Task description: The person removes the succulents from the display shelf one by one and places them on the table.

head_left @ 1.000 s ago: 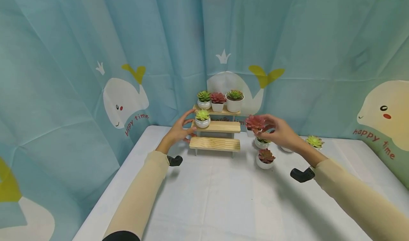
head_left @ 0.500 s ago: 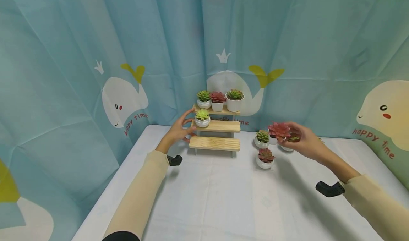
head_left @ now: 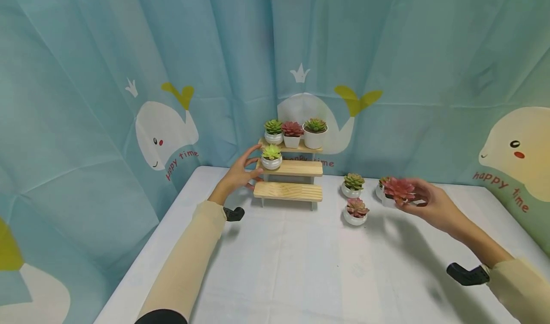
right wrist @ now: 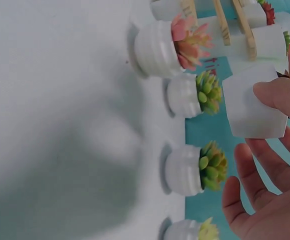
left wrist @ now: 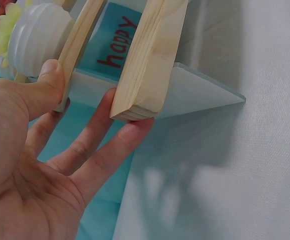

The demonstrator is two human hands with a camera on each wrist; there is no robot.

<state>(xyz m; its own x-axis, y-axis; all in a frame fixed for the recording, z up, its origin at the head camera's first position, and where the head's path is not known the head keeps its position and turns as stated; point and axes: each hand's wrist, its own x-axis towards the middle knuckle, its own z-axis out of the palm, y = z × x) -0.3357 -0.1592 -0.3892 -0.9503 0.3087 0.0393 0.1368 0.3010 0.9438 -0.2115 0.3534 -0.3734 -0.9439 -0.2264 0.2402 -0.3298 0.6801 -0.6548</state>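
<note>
My right hand [head_left: 436, 207] holds a potted red succulent [head_left: 398, 190] above the table, thumb and fingers on its square white pot [right wrist: 255, 102]. In the head view it overlaps another small pot behind it. My left hand [head_left: 236, 177] is at the left end of a three-tier wooden plant stand [head_left: 288, 191]. Its thumb presses the middle board [left wrist: 80, 47], while fingertips touch the end of the lower board [left wrist: 147, 65]. A light green succulent in a round white pot [head_left: 271, 158] sits on the middle tier, close to that thumb.
Three potted succulents line the top tier [head_left: 302, 145]. On the white table [head_left: 275, 266] stand a green succulent [head_left: 353, 182] and a reddish one [head_left: 355, 208], right of the stand. A yellow-green one [right wrist: 209, 230] shows in the right wrist view. A blue curtain [head_left: 215, 66] hangs behind.
My right hand has carried the red succulent rightward and slightly nearer, away from the stand and past the green succulent. The left hand has stayed at the stand's left end.
</note>
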